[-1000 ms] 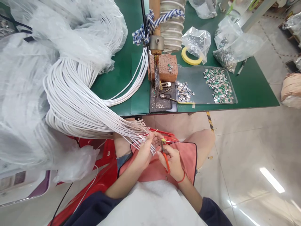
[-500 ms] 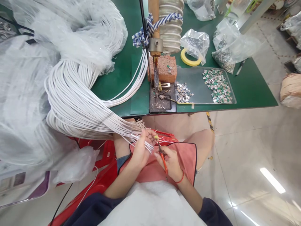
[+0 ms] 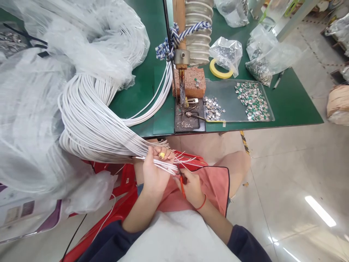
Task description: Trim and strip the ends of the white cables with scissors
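Observation:
My left hand (image 3: 156, 173) is closed around a small bunch of white cables (image 3: 167, 166), whose ends point right, toward my other hand. Yellow tape (image 3: 161, 155) is wrapped on one of its fingers. In my right hand (image 3: 193, 189) are red-handled cutters (image 3: 182, 186), their dark metal tips close to the cable ends; whether the jaws touch a cable I cannot make out. More thin white wire ends (image 3: 188, 160) fan out just beyond my hands, over a red stool. A thick bundle of white cable (image 3: 92, 112) runs in from the left.
On the green table (image 3: 294, 105) stand a soldering iron (image 3: 182, 87), a brick (image 3: 197, 78) and a clear tray (image 3: 231, 109) with small metal connectors. Yellow tape roll (image 3: 221, 74) and plastic bags (image 3: 261, 69) lie behind. A pink cloth (image 3: 215, 182) covers my lap.
My left hand has moved left and turned, its taped finger now curled over the cables. The cutters have shifted slightly left with my right hand, their tips now at the cable ends.

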`<state>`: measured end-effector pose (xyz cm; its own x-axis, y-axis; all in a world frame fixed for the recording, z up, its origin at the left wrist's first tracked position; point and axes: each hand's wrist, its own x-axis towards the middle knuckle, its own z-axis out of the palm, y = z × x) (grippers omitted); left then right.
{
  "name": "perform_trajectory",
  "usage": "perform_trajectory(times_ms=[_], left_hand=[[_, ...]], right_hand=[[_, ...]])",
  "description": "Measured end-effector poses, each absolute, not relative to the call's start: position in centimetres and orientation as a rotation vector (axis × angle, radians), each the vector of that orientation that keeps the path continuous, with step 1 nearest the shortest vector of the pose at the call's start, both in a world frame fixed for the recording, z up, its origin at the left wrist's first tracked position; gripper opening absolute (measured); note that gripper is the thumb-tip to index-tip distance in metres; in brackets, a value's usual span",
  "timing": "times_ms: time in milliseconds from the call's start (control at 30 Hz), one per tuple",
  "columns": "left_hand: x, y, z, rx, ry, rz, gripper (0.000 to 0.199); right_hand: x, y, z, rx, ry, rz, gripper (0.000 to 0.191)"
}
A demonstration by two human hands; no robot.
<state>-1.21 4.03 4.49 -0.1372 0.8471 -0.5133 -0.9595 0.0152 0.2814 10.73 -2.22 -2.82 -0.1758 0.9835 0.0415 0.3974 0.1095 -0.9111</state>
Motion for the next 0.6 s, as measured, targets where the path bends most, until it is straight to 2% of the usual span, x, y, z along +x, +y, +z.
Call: perform_trajectory(times_ms=[200, 400, 600], left_hand=[[-1.5, 4.2, 4.7, -0.261, 0.638, 1.543, 0.037], [-3.4, 4.7, 4.8, -0.226, 0.626, 1.609, 0.036], [-5.1, 4.3, 4.7, -0.074, 0.693, 1.531, 0.038]], right_hand=[[10.9, -2.4, -2.8, -1.395, -1.789, 0.919, 0.012], [12.4, -2.2, -2.3, -1.256, -2.039, 0.949, 0.011], [13.0, -2.5, -2.0, -1.176, -1.963, 0.942, 0.011]])
